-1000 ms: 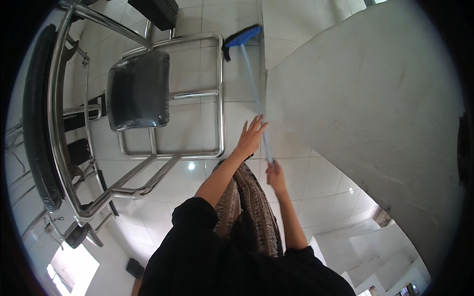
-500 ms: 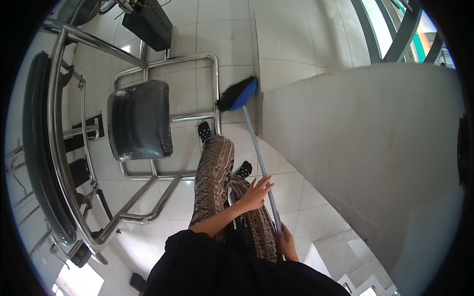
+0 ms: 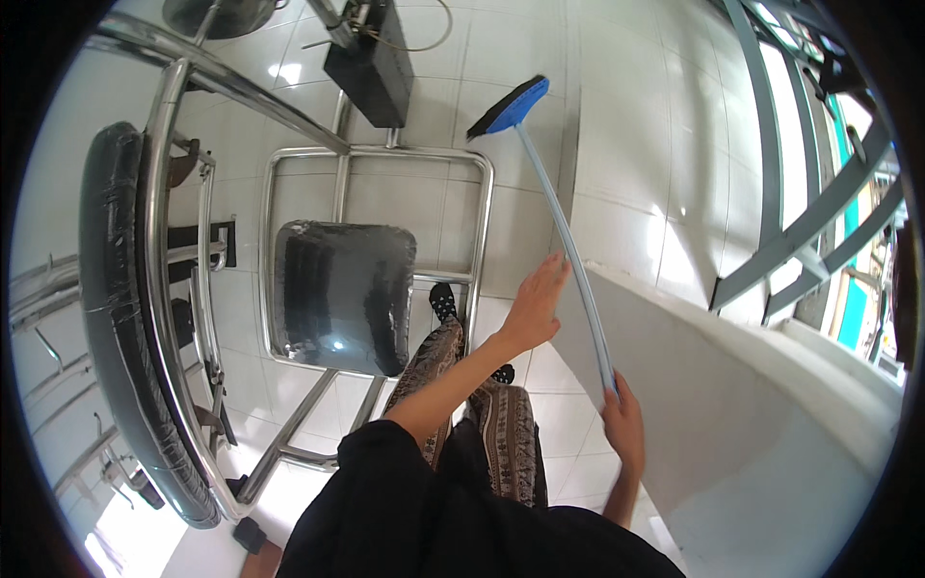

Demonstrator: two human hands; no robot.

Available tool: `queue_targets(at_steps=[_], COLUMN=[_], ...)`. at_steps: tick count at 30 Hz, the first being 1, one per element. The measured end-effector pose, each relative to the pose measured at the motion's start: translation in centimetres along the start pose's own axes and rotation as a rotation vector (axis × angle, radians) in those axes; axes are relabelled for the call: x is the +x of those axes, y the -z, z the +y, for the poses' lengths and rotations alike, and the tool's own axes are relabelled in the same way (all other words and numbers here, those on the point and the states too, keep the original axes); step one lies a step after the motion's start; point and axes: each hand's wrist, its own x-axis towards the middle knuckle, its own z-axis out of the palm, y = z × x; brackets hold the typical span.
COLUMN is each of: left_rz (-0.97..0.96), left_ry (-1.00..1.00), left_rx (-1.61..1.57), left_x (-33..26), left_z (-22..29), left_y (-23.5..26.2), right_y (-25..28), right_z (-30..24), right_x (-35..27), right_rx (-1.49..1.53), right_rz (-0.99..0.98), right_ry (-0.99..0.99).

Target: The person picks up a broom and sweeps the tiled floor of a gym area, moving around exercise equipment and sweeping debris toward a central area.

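Observation:
A broom with a light blue handle (image 3: 567,241) and a blue head with dark bristles (image 3: 507,106) reaches forward over the white tiled floor. My right hand (image 3: 624,419) is closed around the handle's near end. My left hand (image 3: 538,301) is stretched out with fingers apart, beside the handle's middle and touching or almost touching it. My legs in patterned trousers (image 3: 501,424) and dark dotted socks (image 3: 443,303) stand below.
A chrome-framed seat with a black pad (image 3: 337,294) stands to my left, inside a larger chrome frame with a black padded bar (image 3: 116,328). A black box (image 3: 371,67) lies on the floor ahead. A white low wall (image 3: 732,385) runs along my right.
The view has swung forward and the broom head has moved farther out over the floor. My left hand has slid up along the handle and my right hand holds its end.

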Motion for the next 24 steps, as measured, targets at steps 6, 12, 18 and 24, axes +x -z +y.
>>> queue_targets(at_steps=[6,12,18,24], left_rz=[-0.246,0.267,0.404,0.319], left_ry=[0.021,0.328,0.171,-0.025], left_rx=[0.088,0.159,0.041,-0.265], left_x=[3.8,0.7,12.6,24.3], left_z=[-1.3,-12.6,-12.5,-4.4], left_y=[6.0,6.5,5.9,1.3], right_y=[8.2,2.0,4.3,18.8], right_z=[-8.0,-16.9,-27.0,-31.4], right_x=[-1.2,9.8,10.6,11.0], right_rx=[-0.329,-0.702,-1.193,-1.096], right_rz=[-0.237,-0.36,-0.065,0.066], right_ry=[0.026,0.528,0.417,0.516])
